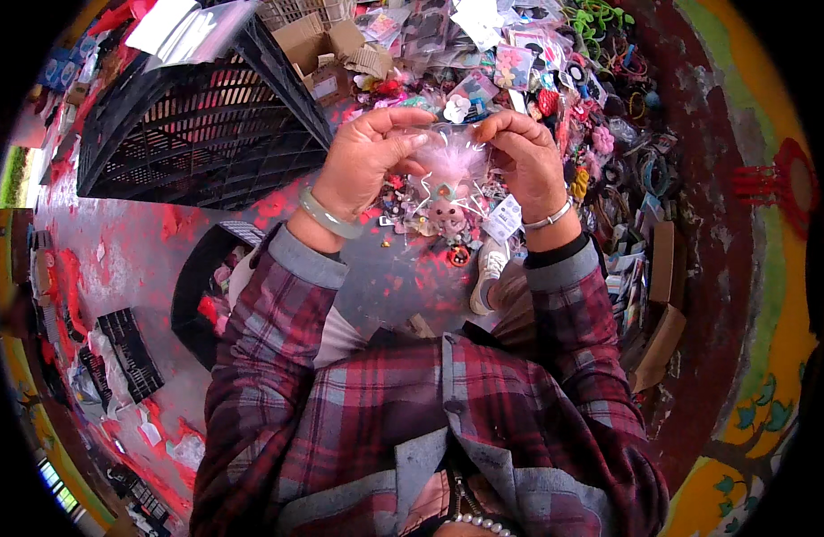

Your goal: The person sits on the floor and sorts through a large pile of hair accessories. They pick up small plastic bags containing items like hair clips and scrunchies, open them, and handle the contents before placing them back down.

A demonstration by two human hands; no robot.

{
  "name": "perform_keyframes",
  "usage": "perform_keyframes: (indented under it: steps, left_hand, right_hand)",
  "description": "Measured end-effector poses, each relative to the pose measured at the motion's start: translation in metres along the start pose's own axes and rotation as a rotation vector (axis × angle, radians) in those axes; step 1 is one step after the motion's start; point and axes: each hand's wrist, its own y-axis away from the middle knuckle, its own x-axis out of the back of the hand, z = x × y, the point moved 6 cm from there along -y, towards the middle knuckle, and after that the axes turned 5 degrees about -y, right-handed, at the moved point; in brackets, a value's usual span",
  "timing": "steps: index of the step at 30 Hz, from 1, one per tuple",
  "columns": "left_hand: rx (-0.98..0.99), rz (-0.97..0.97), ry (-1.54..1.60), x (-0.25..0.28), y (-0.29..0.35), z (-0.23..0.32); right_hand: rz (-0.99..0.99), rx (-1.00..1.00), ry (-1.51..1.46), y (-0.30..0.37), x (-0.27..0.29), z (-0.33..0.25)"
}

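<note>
In front of me my left hand (365,159) and my right hand (526,168) are raised side by side, thumbs and fingers pinched. Between them hangs a small doll trinket (448,206) with a tuft of fluffy pink hair, held by its top edge in what looks like clear plastic. Thin white cords curve out at both sides of the doll. A white printed tag (503,220) hangs by its lower right, near my right wrist. Exactly what each fingertip grips is partly hidden.
A black plastic crate (206,125) stands tilted at the left. A heap of hair accessories and packets (600,107) spreads ahead and right. Cardboard boxes (318,58) lie beyond; another carton (664,268) is at the right. A black tub (197,286) sits by my left leg.
</note>
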Motion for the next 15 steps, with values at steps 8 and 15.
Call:
perform_keyframes:
  steps: [8, 15]
  left_hand:
    - [-0.085, 0.004, -0.176, 0.001, -0.002, 0.003]
    - [-0.134, -0.088, -0.563, -0.012, 0.002, -0.019]
  right_hand:
    - [0.090, 0.144, 0.236, -0.004, 0.011, -0.016]
    - [-0.222, 0.097, 0.990, 0.001, -0.027, -0.004]
